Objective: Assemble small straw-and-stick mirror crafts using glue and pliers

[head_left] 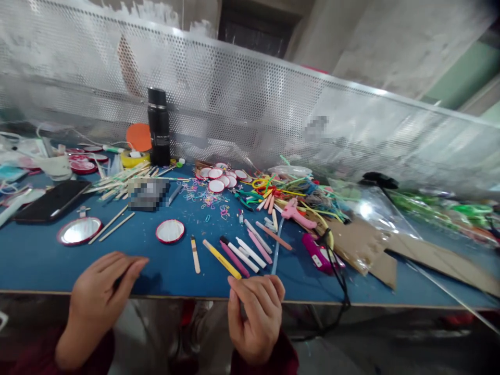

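My left hand [103, 291] is held over the table's front edge, thumb and fingertips drawn together; whatever lies between them, if anything, I cannot make out. Just in front of the yellow marker [222, 259], my right hand [255, 312] is closed in a pinch, and its contents cannot be made out either. Between the hands, a bit farther back, lie a small round mirror with a red rim [170, 230] and a short wooden stick with a dark tip [195, 255]. Beyond my left hand sits a larger red-rimmed mirror [80, 230] beside two thin wooden sticks [117, 226].
Markers in pink and white [250, 252] lie near a pink glue gun [297, 213] and a purple device [318, 253]. Farther back are coloured clips [203, 195], a pile of small mirrors [216, 186], a black bottle [159, 130] and a phone [52, 201]. Cardboard [441, 260] lies right.
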A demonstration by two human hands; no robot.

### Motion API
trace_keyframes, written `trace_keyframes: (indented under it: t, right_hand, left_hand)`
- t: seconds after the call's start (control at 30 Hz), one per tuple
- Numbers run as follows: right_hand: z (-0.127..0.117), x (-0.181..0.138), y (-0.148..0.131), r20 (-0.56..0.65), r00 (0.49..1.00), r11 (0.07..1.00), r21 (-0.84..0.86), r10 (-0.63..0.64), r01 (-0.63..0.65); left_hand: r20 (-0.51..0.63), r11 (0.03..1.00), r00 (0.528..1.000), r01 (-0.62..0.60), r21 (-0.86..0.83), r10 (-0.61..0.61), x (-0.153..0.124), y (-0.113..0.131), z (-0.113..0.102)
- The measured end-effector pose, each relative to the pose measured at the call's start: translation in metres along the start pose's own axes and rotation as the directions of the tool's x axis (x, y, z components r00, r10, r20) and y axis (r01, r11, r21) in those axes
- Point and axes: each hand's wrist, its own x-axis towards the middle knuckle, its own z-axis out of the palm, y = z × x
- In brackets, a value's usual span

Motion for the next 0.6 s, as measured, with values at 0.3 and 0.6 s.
trace_keyframes:
  t: [0.3,0.6]
  right_hand:
    - [-0.049,0.003,0.046,0.038,0.996,0.995,-0.04,-0.085,0.087]
    - [-0.049,-0.027,0.022,-0.066,0.997,0.993,-0.112,0.035,-0.042]
  left_hand:
    - [-0.09,0.96,0.995,0.062,0.272,-0.038,-0.005,0.004,0.014]
    - [0.032,0.984,0.999,0.032,0.176,-0.038,0.016,0.029,0.011]
